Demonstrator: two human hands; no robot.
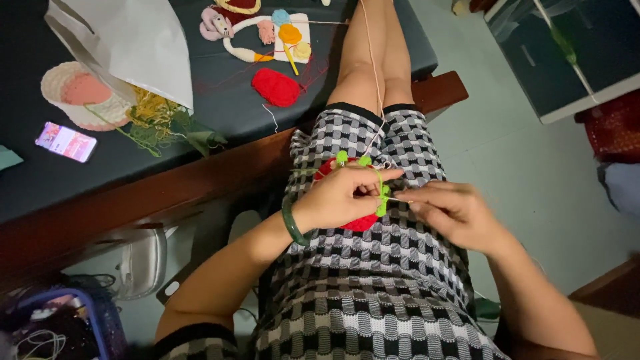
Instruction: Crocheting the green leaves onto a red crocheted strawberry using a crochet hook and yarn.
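My left hand (343, 197) grips a red crocheted piece (360, 222) with a green edge (383, 199), held over my lap on a black-and-white checked dress. A green bangle (291, 225) circles that wrist. My right hand (453, 212) pinches a thin crochet hook (398, 199) whose tip meets the green edge. A pale yarn strand (373, 73) runs from the work up along my leg toward the top of the view.
A dark padded bench (220, 100) with a wooden rim lies to the left. On it are a red crocheted patch (277, 87), small crocheted toys (260, 30), a white basket (80, 95), tangled green yarn (157, 120), a phone (66, 141) and a paper bag (130, 43).
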